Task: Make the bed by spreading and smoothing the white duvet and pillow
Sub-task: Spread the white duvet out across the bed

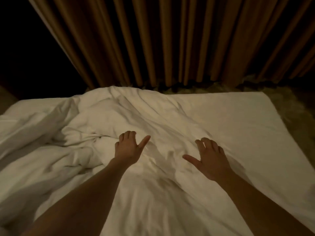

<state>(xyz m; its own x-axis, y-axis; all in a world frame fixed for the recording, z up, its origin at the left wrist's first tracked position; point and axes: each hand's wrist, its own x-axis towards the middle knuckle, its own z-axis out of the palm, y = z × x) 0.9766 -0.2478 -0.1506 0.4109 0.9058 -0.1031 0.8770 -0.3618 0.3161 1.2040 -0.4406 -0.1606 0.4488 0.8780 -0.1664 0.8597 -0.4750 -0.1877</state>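
Note:
A white duvet (136, 113) lies crumpled across the bed, bunched into folds at the left and middle, flatter toward the right. Both my bare arms reach out over it. My left hand (129, 147) hovers just above or on a rumpled fold, fingers curled down, thumb out, holding nothing. My right hand (209, 159) is spread over the duvet a little to the right, fingers apart, thumb pointing left. A white pillow-like mound (25, 114) shows at the far left; its outline is hard to tell from the bedding.
Brown pleated curtains (170, 40) hang behind the bed's far edge. A strip of dim floor (298, 116) runs along the bed's right side and far end. The room's upper left is dark.

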